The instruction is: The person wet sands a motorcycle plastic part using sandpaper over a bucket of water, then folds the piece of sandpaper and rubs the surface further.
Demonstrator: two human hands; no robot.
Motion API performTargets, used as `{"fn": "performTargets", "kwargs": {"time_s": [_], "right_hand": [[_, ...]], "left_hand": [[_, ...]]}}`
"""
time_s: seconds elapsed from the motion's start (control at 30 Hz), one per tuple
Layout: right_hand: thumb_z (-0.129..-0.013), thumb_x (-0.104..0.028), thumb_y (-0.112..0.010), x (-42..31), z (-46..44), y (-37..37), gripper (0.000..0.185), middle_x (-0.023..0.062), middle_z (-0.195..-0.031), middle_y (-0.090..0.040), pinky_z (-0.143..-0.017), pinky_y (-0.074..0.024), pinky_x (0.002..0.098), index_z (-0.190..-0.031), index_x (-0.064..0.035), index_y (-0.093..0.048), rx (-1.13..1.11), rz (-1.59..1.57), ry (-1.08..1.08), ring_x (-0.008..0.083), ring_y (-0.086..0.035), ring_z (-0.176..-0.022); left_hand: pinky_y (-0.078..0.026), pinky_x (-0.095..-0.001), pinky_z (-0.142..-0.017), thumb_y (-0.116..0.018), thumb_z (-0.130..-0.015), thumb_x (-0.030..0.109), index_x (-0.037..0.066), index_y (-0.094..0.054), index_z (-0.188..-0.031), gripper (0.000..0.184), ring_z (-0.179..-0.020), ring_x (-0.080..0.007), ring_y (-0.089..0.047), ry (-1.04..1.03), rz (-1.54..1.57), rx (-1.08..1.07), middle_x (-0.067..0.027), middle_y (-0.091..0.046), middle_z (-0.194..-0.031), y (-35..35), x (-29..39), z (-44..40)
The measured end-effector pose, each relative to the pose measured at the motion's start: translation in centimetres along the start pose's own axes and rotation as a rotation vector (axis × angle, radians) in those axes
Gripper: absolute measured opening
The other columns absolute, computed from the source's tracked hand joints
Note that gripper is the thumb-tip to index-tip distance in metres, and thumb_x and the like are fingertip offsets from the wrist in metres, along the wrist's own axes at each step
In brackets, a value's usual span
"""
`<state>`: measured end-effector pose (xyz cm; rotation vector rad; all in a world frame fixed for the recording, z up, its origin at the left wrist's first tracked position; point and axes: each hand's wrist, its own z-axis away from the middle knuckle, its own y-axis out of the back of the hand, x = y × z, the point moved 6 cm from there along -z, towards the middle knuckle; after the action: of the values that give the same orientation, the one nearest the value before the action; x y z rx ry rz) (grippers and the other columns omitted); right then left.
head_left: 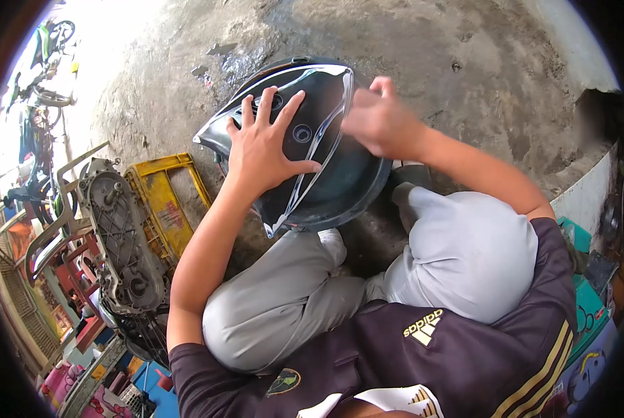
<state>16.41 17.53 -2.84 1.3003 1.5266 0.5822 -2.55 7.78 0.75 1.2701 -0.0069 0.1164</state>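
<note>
A dark, triangular headlight-like housing (308, 150) with a clear, shiny rim lies across a round black basin (357, 202) in front of my knees. Round sockets show on its dark face. My left hand (262, 146) rests flat on the housing, fingers spread and thumb toward the rim. At the right-hand rim, my right hand (385, 122) is curled and smeared by motion. Whatever lies inside its fingers is hidden, and I cannot tell whether it touches the rim.
On the left stand a yellow crate (162, 202) and a grey metal engine casing (120, 237). Parked motorcycles (44, 104) line the far left. Teal and blue containers (587, 320) sit at the right. Wet patches mark the concrete floor (423, 52).
</note>
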Motion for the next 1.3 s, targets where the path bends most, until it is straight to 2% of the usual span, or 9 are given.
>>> {"fn": "performTargets", "kwargs": {"time_s": [0.13,0.27,0.4,0.57,0.7,0.8,0.83,0.97,1.3], "right_hand": [[-0.094,-0.017,-0.073,2.6,-0.8,0.7,0.009,-0.0021,-0.085,-0.066,-0.1,-0.0381,0.0497,-0.102,-0.0156,-0.073,0.017,0.041,-0.159,0.0211,-0.062,-0.102],[-0.093,-0.017,-0.075,-1.4,-0.5,0.1,0.01,-0.0026,-0.082,-0.068,-0.099,-0.0376,0.0486,-0.102,-0.0157,-0.073,-0.041,0.018,0.03,0.0208,-0.063,-0.098],[-0.09,-0.016,-0.075,2.8,-0.9,1.0,0.007,-0.003,-0.08,-0.067,-0.097,-0.0384,0.0476,-0.097,-0.016,-0.073,0.091,0.025,-0.178,0.0202,-0.063,-0.099],[-0.093,-0.016,-0.074,-1.6,-0.4,-0.1,0.005,-0.0006,-0.078,-0.066,-0.093,-0.0382,0.0486,-0.095,-0.0147,-0.071,-0.016,-0.034,0.016,0.0204,-0.063,-0.096],[-0.095,-0.016,-0.071,2.8,-0.8,0.9,0.001,-0.0014,-0.077,-0.064,-0.097,-0.038,0.0488,-0.095,-0.0149,-0.071,0.113,-0.008,-0.225,0.0201,-0.063,-0.099],[-0.095,-0.017,-0.072,-0.6,-0.5,-0.5,0.002,-0.0027,-0.076,-0.064,-0.099,-0.0377,0.0496,-0.096,-0.0148,-0.071,0.067,-0.098,-0.04,0.0207,-0.063,-0.098],[-0.095,-0.017,-0.072,-1.9,-0.6,-0.5,0.003,-0.0012,-0.08,-0.065,-0.101,-0.0374,0.0508,-0.096,-0.0145,-0.071,-0.073,-0.088,0.003,0.0223,-0.064,-0.097],[-0.094,-0.017,-0.073,2.5,-1.4,0.7,0.005,0.0023,-0.088,-0.067,-0.1,-0.0382,0.053,-0.099,-0.0151,-0.072,0.081,-0.041,-0.163,0.0233,-0.064,-0.099],[-0.093,-0.016,-0.071,2.6,-1.2,0.6,0.001,0.0016,-0.084,-0.065,-0.097,-0.0378,0.0509,-0.094,-0.0159,-0.072,0.05,-0.061,-0.155,0.0235,-0.063,-0.1]], "left_hand": [[-0.033,-0.0791,-0.113,-0.094,-0.058,0.069,0.036,-0.039,-0.168,0.127,-0.154,-0.0529,-0.034,-0.018,0.031,0.036,-0.0155,-0.034,-0.172,0.1,-0.1,0.2],[-0.032,-0.079,-0.113,-0.094,-0.058,0.068,0.036,-0.039,-0.167,0.127,-0.155,-0.0507,-0.034,-0.022,0.03,0.023,-0.0142,-0.035,-0.172,0.3,-0.1,0.2],[-0.033,-0.0788,-0.113,-0.095,-0.057,0.068,0.036,-0.039,-0.167,0.127,-0.155,-0.0492,-0.033,-0.027,0.011,0.045,-0.0136,-0.035,-0.172,0.1,-0.2,0.4],[-0.032,-0.0781,-0.114,-0.094,-0.057,0.069,0.037,-0.038,-0.168,0.128,-0.155,-0.0494,-0.034,-0.069,0.019,0.042,-0.0134,-0.036,-0.171,0.1,-0.6,0.0],[-0.031,-0.0773,-0.116,-0.094,-0.057,0.07,0.036,-0.037,-0.169,0.13,-0.156,-0.0499,-0.033,-0.071,-0.015,0.039,-0.0138,-0.034,-0.173,0.2,-0.4,0.1],[-0.031,-0.0773,-0.115,-0.093,-0.057,0.071,0.036,-0.035,-0.169,0.131,-0.156,-0.0506,-0.032,-0.064,-0.034,0.024,-0.0138,-0.032,-0.174,0.1,-0.6,0.1],[-0.031,-0.0772,-0.116,-0.093,-0.058,0.072,0.037,-0.033,-0.17,0.132,-0.156,-0.0508,-0.032,-0.054,-0.041,-0.002,-0.0137,-0.032,-0.174,0.1,-0.6,0.0],[-0.031,-0.0773,-0.116,-0.092,-0.057,0.073,0.037,-0.034,-0.17,0.132,-0.156,-0.0508,-0.032,-0.064,-0.036,0.023,-0.0139,-0.032,-0.174,0.0,-0.6,0.2],[-0.032,-0.0805,-0.113,-0.09,-0.056,0.076,0.04,-0.035,-0.168,0.13,-0.154,-0.0546,-0.033,-0.1,-0.004,0.035,-0.0159,-0.033,-0.173,-0.3,-0.9,0.3]]}}
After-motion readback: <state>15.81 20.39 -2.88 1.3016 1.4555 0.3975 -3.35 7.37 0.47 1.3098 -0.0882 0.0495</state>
